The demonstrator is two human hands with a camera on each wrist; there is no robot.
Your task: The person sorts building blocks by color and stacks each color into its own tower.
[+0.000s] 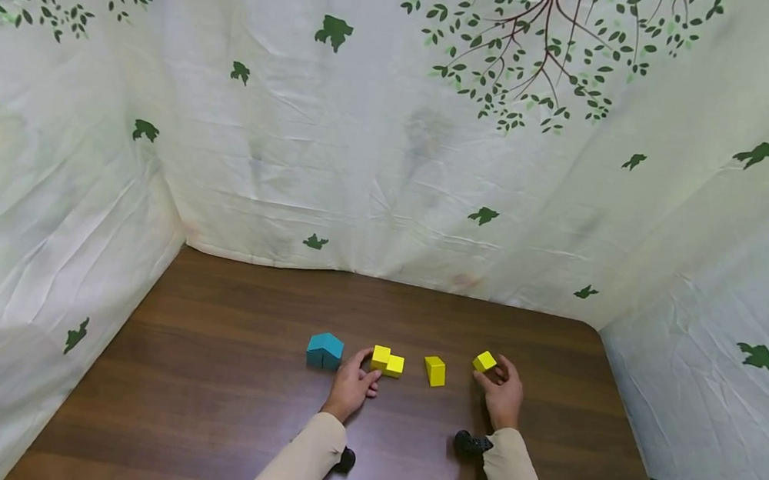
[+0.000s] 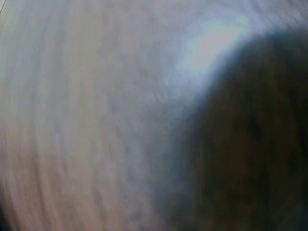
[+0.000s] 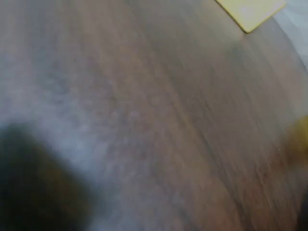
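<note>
Near the middle of the table my left hand (image 1: 349, 387) has its thumb and index finger around the left side of a yellow block (image 1: 380, 357), pinching it. Another yellow block (image 1: 395, 367) touches that one on its right. Farther right, my right hand (image 1: 504, 394) holds a yellow block (image 1: 485, 362) between thumb and fingers. Between the hands stands a yellow block with a slanted top (image 1: 435, 371), touched by neither. In the right wrist view, part of a yellow block (image 3: 251, 12) shows at the top. The left wrist view is blurred and shows no block.
A blue group of blocks with a peaked outline (image 1: 325, 350) stands left of my left hand. The brown wooden table (image 1: 236, 411) is bordered at the back and sides by white cloth (image 1: 365, 153) printed with leaves. A black wrist device (image 1: 472, 443) sits at my right cuff.
</note>
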